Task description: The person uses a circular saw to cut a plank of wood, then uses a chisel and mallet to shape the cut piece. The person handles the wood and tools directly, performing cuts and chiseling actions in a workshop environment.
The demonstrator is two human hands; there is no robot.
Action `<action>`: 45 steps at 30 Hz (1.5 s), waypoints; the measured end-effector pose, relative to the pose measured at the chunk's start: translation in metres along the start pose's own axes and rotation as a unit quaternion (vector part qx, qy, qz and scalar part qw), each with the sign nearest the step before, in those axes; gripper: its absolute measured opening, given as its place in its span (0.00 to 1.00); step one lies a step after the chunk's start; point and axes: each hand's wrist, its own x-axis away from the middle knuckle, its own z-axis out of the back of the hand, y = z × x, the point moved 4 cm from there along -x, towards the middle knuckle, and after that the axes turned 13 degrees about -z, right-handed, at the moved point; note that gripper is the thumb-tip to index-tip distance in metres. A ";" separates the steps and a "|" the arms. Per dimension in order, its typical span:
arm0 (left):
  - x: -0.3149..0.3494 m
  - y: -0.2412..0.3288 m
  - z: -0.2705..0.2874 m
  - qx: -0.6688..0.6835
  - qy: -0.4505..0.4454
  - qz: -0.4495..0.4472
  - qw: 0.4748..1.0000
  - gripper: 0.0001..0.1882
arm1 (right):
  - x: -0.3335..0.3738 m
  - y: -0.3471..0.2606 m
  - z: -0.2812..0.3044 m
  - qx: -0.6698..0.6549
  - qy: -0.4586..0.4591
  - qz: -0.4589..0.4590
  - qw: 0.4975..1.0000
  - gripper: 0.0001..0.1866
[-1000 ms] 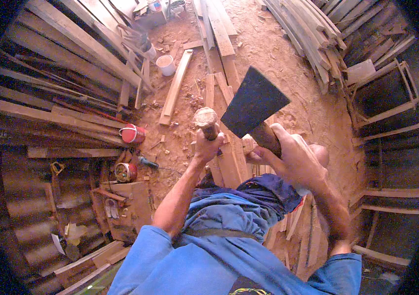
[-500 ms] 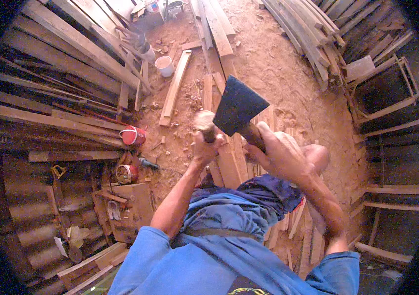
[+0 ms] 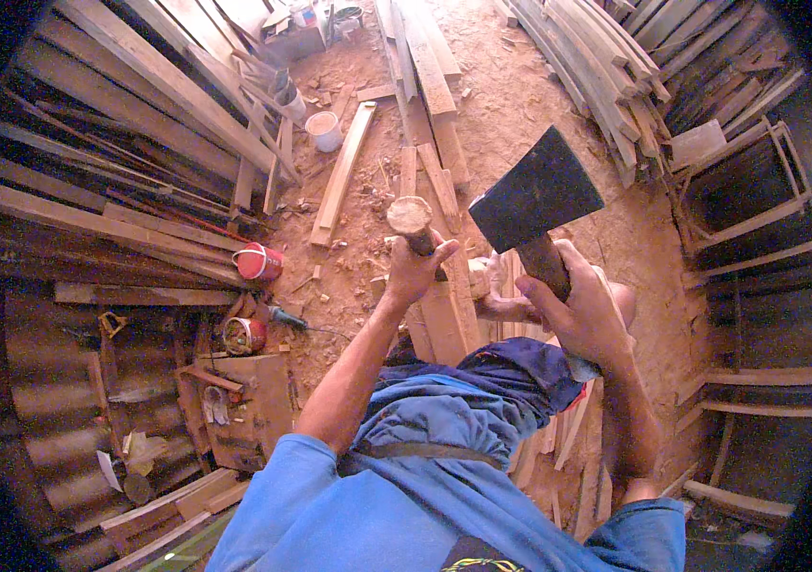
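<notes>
My left hand (image 3: 411, 275) is closed around a short round piece of wood (image 3: 409, 215), its pale, wide end tilted up toward me. To the right, my right hand (image 3: 582, 305) grips the wooden handle of a hatchet (image 3: 537, 189). Its broad, dark, flat blade points up and away, apart from the wood. Below both hands lie planks (image 3: 441, 319) on the floor, beside my bent leg and bare foot (image 3: 494, 276). The lower end of the round wood is hidden behind my left fingers.
Stacked boards line the left wall (image 3: 130, 86), and more planks (image 3: 582, 67) lie at the far right. A white bucket (image 3: 324, 132), a red bucket (image 3: 258, 261) and a power tool (image 3: 287, 318) sit on the left. Wood chips litter the dirt floor.
The hatchet and my right hand have moved right, away from the round wood. My left hand has shifted slightly right, and the wood's blurred end now shows sharply as a pale disc.
</notes>
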 end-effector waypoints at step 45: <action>0.035 0.015 0.012 -0.063 -0.059 -0.072 0.994 0.17 | 0.008 0.002 -0.043 0.243 -0.005 0.138 0.960 0.20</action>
